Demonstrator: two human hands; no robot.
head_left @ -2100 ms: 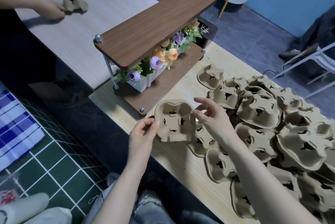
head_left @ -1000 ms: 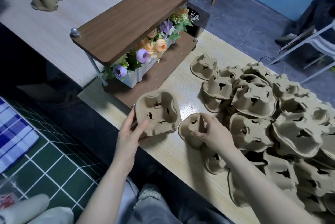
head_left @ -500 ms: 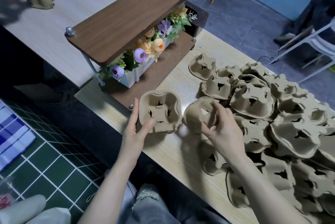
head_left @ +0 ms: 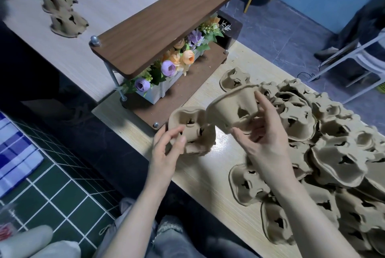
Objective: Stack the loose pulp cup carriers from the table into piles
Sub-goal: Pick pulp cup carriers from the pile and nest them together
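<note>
My left hand [head_left: 166,149] grips a brown pulp cup carrier [head_left: 192,130] by its near rim, cups facing up, at the table's left edge. My right hand [head_left: 264,141] holds a second carrier [head_left: 233,105] tilted in the air just right of and above the first, thumb under it and fingers over its far side. A big heap of loose carriers [head_left: 325,143] covers the light wooden table [head_left: 208,174] to the right.
A small dark wood shelf [head_left: 164,22] with a white box of artificial flowers [head_left: 177,63] stands at the table's far left end. A second table [head_left: 100,1] beyond holds three carrier piles [head_left: 66,22]. Green tiled floor lies to the left, chairs at the far right.
My right hand has lifted a carrier out of the heap and swung it up and left towards the one in my left hand. My left hand has shifted its grip on the rim.
</note>
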